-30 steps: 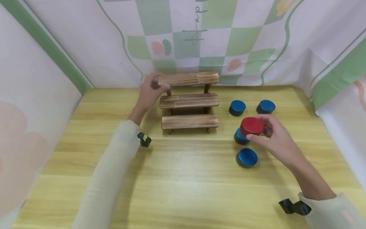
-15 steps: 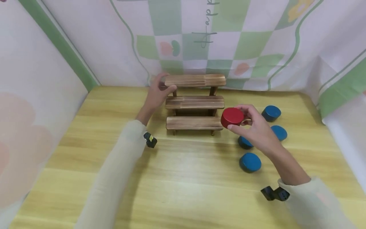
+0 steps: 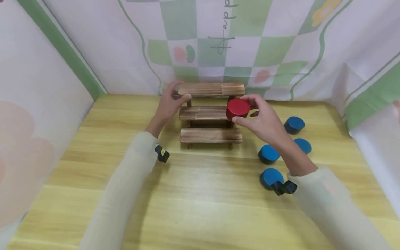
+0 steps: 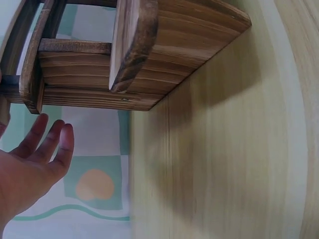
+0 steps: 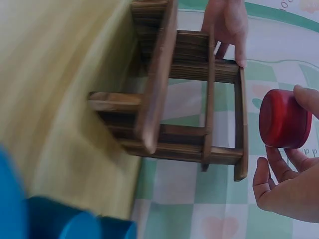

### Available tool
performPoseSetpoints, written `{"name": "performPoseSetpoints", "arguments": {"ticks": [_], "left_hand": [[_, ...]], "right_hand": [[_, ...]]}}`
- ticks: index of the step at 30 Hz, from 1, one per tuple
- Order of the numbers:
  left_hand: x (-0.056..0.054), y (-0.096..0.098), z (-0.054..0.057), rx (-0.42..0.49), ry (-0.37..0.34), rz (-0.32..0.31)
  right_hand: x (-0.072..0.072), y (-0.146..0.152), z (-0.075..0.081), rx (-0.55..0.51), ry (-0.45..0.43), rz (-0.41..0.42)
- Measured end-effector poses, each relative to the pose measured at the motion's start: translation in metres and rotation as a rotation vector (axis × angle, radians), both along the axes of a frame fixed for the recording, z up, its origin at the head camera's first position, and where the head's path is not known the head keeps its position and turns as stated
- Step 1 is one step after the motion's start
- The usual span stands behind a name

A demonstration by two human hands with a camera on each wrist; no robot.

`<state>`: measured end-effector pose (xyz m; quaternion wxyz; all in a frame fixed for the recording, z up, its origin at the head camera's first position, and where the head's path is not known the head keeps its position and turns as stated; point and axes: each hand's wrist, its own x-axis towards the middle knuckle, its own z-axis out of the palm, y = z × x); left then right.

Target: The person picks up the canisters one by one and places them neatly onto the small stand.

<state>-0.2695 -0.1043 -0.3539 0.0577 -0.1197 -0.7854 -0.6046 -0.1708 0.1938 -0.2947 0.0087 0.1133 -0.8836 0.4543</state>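
A small three-step wooden stand [image 3: 210, 135] rises on the table near the back cloth. My left hand [image 3: 168, 104] grips the left end of its top step, thumb in front; in the left wrist view the other fingers [image 4: 46, 142] spread beside the wood. My right hand [image 3: 260, 118] pinches a red round tin [image 3: 237, 108] between thumb and fingers. Held upright, the tin overlaps the right end of the middle step in the head view. From the right wrist, the red tin [image 5: 281, 119] shows in the air, apart from the stand's top step [image 5: 240, 124].
Several blue round tins stand on the table right of the stand, among them a back one [image 3: 294, 125], a middle one [image 3: 268, 153] and a front one [image 3: 270, 177] partly behind the right wrist camera [image 3: 284, 187]. A patterned cloth [image 3: 209, 52] hangs behind.
My right hand has carried the red tin leftward and away from me, from above the blue tins to the right side of the stand. The left hand stays on the stand; the view shifted slightly.
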Motion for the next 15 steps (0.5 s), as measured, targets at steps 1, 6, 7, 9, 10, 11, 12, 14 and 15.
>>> {"name": "performPoseSetpoints", "arguments": {"ticks": [1, 6, 7, 9, 10, 11, 12, 14, 15], "left_hand": [[0.000, 0.000, 0.000, 0.004, -0.005, 0.000], [0.001, 0.002, -0.001, -0.001, -0.026, -0.003], [0.002, 0.002, -0.002, -0.006, -0.029, -0.003], [0.003, 0.004, -0.002, -0.014, -0.029, -0.005], [0.004, 0.004, -0.002, -0.019, -0.028, -0.003], [0.005, 0.004, -0.002, -0.023, -0.027, -0.002], [0.005, 0.005, -0.002, -0.025, -0.026, -0.002], [0.006, 0.005, -0.001, -0.025, -0.029, -0.001], [0.006, 0.005, 0.000, -0.023, -0.033, 0.000]], "right_hand": [[-0.004, -0.003, 0.002, -0.006, 0.003, -0.003], [-0.016, -0.015, 0.005, -0.071, 0.029, 0.012], [-0.018, -0.018, 0.005, -0.077, 0.031, 0.021], [-0.020, -0.024, 0.004, -0.083, 0.032, 0.044], [-0.021, -0.027, 0.003, -0.079, 0.033, 0.055], [-0.022, -0.029, 0.002, -0.077, 0.032, 0.067], [-0.023, -0.032, 0.002, -0.070, 0.029, 0.073], [-0.027, -0.037, 0.002, -0.058, 0.027, 0.078], [-0.029, -0.039, 0.003, -0.048, 0.027, 0.078]]}}
